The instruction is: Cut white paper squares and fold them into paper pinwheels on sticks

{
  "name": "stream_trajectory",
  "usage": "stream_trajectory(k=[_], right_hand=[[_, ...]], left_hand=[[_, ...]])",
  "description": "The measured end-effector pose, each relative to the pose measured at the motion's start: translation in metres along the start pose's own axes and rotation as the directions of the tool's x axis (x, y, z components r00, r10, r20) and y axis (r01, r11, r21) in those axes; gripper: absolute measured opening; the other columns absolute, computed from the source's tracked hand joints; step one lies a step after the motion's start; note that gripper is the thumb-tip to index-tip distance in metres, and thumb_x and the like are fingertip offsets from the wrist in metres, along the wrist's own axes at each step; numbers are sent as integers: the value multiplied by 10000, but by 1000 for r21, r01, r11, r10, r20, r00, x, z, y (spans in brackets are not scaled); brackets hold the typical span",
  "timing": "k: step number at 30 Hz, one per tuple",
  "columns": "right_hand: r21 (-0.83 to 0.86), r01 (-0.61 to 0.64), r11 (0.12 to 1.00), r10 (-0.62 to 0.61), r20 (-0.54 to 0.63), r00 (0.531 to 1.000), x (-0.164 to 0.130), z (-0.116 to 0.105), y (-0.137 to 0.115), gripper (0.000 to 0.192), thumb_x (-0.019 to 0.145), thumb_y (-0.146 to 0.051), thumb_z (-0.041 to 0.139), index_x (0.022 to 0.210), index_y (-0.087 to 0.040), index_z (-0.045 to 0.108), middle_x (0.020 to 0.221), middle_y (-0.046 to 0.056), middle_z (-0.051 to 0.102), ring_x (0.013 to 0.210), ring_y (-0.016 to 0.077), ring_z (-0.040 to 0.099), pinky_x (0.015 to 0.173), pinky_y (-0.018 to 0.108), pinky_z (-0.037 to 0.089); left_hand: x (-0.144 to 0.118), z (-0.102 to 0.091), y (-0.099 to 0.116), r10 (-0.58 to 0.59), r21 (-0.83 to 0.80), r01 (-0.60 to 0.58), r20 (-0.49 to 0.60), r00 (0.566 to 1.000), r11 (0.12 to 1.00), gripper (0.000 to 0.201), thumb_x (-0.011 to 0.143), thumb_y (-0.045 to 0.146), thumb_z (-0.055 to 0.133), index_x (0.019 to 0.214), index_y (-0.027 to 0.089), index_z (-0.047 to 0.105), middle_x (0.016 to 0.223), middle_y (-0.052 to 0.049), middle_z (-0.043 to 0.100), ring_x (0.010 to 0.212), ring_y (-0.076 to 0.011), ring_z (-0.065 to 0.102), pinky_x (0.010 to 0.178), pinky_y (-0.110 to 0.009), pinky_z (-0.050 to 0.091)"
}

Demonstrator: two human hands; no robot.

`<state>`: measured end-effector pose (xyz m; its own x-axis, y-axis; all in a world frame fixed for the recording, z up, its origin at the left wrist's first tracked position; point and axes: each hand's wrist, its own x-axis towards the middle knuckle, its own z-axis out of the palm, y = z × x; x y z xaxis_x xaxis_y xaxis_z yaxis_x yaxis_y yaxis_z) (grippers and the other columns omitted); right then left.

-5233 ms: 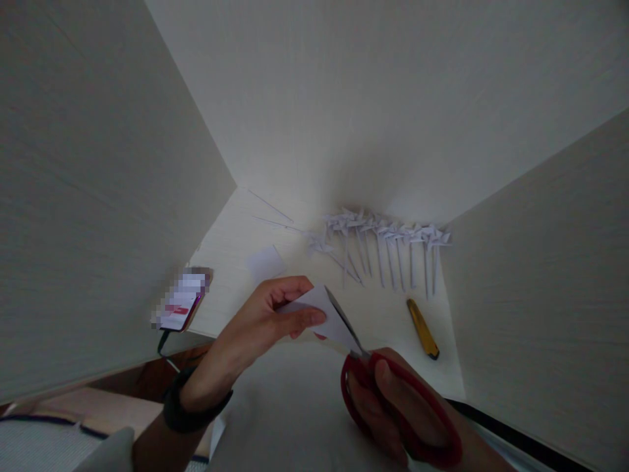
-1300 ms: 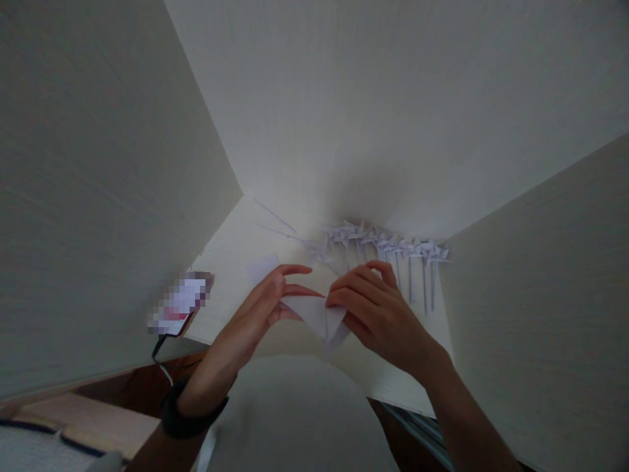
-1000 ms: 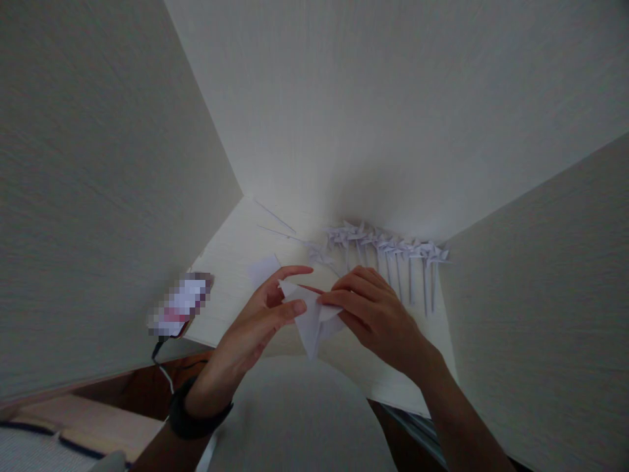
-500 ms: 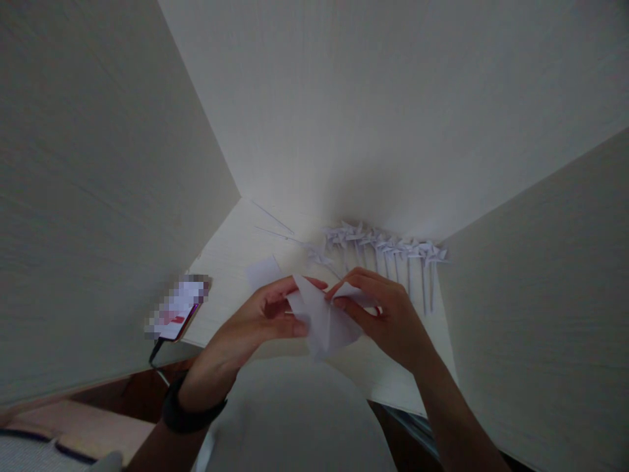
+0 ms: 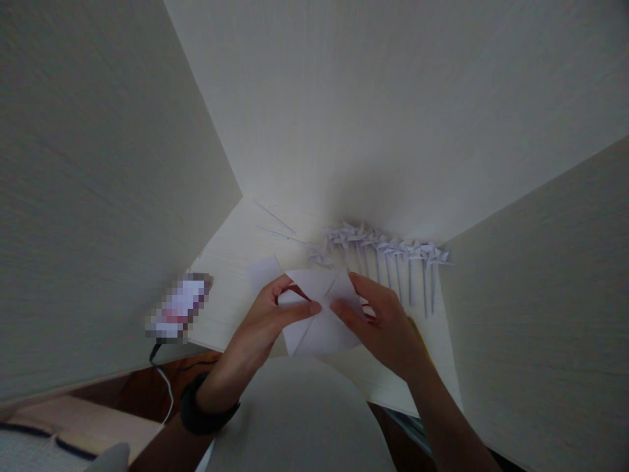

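Observation:
A square of white paper (image 5: 322, 334) with diagonal cuts or creases is held up in front of my body, its flaps partly loose. On its left side my left hand (image 5: 275, 311) grips it, thumb on the near face and fingers behind. My right hand (image 5: 376, 314) pinches the right side the same way, thumb near the middle. Just beyond the paper lies a white paper pinwheel (image 5: 320, 254). Several more paper pinwheels on sticks (image 5: 388, 246) lie in a row along the back wall, to the right.
Two thin sticks (image 5: 275, 217) lie at the back left of the white tabletop (image 5: 223, 262). Another sheet of paper (image 5: 264, 270) rests left of the hands. A phone (image 5: 179, 308) with a cable (image 5: 156, 351) is at the left edge. White walls (image 5: 314, 118) enclose the table.
The paper has been turned and opened out flatter, its face now towards me. Both thumbs have moved towards its middle, and my left hand has shifted slightly right.

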<state>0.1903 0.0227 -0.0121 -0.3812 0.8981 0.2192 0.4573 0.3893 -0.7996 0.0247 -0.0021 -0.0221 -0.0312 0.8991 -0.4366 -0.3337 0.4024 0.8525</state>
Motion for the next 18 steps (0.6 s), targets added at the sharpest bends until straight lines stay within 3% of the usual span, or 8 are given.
stream_trajectory(k=[5, 11, 18], right_hand=[[81, -106, 991, 109, -22, 994, 2, -1, 0, 95, 844, -251, 585, 916, -196, 612, 839, 45, 686, 755, 177, 643, 658, 286, 522], [102, -47, 994, 66, -194, 979, 6, 2, -2, 20, 833, -209, 587, 846, -208, 602, 736, 11, 662, 679, 149, 626, 653, 283, 516], [39, -45, 998, 54, -275, 960, 9, 5, -6, 41, 811, -179, 603, 806, -220, 601, 681, -16, 667, 619, 133, 634, 612, 261, 523]], left_hand=[[5, -3, -1, -11, -18, 10, -48, 999, 1000, 411, 566, 214, 824, 943, 159, 669, 849, -34, 733, 763, -200, 689, 648, -272, 526], [3, -3, -1, -18, -27, 15, -104, 994, 1000, 410, 541, 228, 850, 904, 153, 674, 818, -18, 749, 661, -149, 672, 652, -255, 534], [-2, -3, -2, 6, 0, -6, -105, 994, 1000, 394, 534, 244, 851, 887, 152, 703, 814, -32, 756, 673, -190, 688, 647, -299, 549]])
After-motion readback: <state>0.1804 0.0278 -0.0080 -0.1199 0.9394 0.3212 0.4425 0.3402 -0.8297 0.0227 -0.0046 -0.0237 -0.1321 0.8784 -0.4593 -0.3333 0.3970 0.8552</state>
